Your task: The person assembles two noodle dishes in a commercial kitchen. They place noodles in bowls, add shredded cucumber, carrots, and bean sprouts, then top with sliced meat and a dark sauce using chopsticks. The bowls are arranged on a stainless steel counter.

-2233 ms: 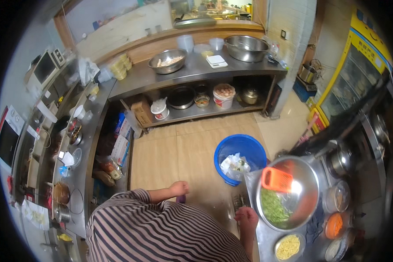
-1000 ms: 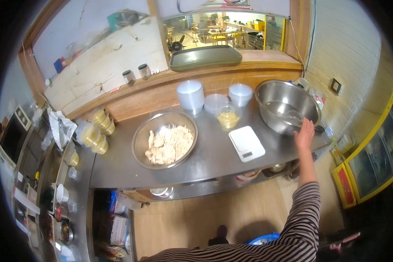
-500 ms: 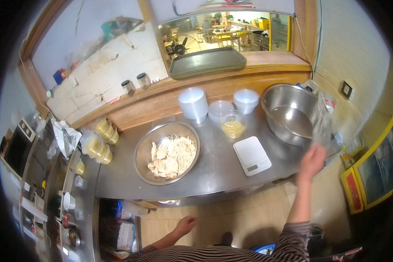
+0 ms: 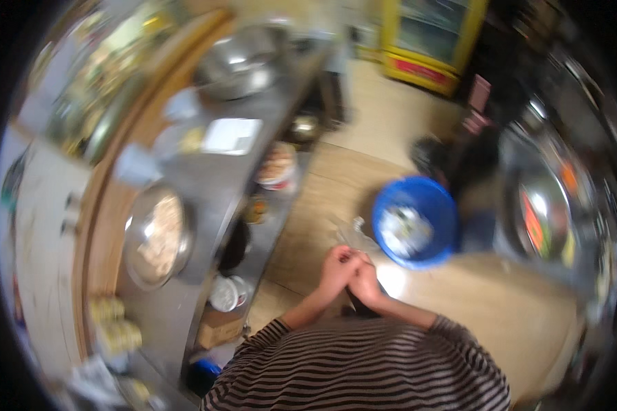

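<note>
My hands meet in front of my body, above the floor. My left hand (image 4: pixel 334 268) is closed, pressed up against my right hand (image 4: pixel 365 282), which is closed too. A thin clear plastic bag (image 4: pixel 357 236) sticks out from between them on the far side, blurred. Just to the right of it on the floor stands a blue bin (image 4: pixel 448 218), with crumpled whitish plastic (image 4: pixel 404 229) inside.
Along the left runs a steel counter (image 4: pixel 212 185) carrying a bowl of pale shredded food (image 4: pixel 134 253), a white kitchen scale (image 4: pixel 230 135) and a large steel basin (image 4: pixel 209 68). A yellow-framed fridge (image 4: pixel 391 41) stands far off. Another steel bowl (image 4: pixel 561 205) lies at right.
My view has swung right, away from the counter toward the bin. My right hand has come from beside the big basin with the plastic bag, and my left hand has joined it.
</note>
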Available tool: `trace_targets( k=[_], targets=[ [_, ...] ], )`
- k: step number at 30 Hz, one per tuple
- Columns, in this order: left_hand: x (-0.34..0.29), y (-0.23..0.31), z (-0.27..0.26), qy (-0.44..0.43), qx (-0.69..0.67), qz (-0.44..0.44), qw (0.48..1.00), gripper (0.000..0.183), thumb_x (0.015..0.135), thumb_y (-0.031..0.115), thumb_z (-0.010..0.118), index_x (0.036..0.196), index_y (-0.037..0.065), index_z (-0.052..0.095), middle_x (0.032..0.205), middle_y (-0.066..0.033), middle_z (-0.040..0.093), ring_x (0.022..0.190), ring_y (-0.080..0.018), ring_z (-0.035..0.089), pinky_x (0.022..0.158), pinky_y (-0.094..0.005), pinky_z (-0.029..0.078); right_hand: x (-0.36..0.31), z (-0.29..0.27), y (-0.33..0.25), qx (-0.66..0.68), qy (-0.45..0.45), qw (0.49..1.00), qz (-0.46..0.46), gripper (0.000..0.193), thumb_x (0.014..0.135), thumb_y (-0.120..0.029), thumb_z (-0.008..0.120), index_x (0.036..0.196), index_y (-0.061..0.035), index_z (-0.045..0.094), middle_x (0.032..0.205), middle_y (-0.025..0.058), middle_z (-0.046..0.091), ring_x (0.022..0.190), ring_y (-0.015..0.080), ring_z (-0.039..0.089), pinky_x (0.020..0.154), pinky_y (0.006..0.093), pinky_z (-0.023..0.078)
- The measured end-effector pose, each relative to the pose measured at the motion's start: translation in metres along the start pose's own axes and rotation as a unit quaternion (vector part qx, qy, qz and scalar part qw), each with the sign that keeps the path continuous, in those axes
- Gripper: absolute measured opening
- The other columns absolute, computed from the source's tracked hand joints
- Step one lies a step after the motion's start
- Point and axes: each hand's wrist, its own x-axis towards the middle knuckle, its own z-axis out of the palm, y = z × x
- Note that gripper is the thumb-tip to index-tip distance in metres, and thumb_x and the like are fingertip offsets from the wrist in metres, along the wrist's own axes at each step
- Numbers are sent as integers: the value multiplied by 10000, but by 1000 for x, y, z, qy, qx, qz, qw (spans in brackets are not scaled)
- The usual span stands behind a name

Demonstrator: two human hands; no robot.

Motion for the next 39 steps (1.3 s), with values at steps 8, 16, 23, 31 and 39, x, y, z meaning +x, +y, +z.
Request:
trace_targets(
  k=[8,16,23,31,39],
  targets=[
    [-58,18,123,-45,208,287,934,48,739,94,585,769,61,602,732,-102,552,694,-279,528,617,-360,425,-83,-128,20,328,96,920,193,360,771,73,399,1121,6,448,1008,146,545,951,225,525,793,290,433],
    [-95,64,269,-47,318,496,807,79,724,70,578,793,35,558,745,-105,543,709,-289,505,642,-376,379,-97,-289,43,620,129,766,109,422,902,-240,426,1238,8,365,1189,157,468,1057,200,480,920,306,374],
    [-152,90,440,-124,269,564,771,114,669,38,585,777,60,557,748,-64,546,707,-242,515,647,-343,364,-146,-464,50,661,122,740,-36,593,860,-299,471,1330,-40,218,1350,151,280,1210,259,336,1002,406,280],
    [-172,89,557,-213,236,582,749,188,624,10,579,804,66,572,743,-45,521,700,-226,505,624,-324,357,-203,-584,79,724,114,680,-14,792,771,-608,386,1341,-89,201,1293,127,352,1162,277,368,980,462,288],
    [-144,83,613,-299,184,555,754,208,625,1,542,810,86,586,749,-47,520,691,-232,490,609,-342,343,-179,-633,135,706,224,659,-131,615,732,-608,470,1098,-117,530,1087,48,530,1114,304,406,945,569,297]
  ],
)
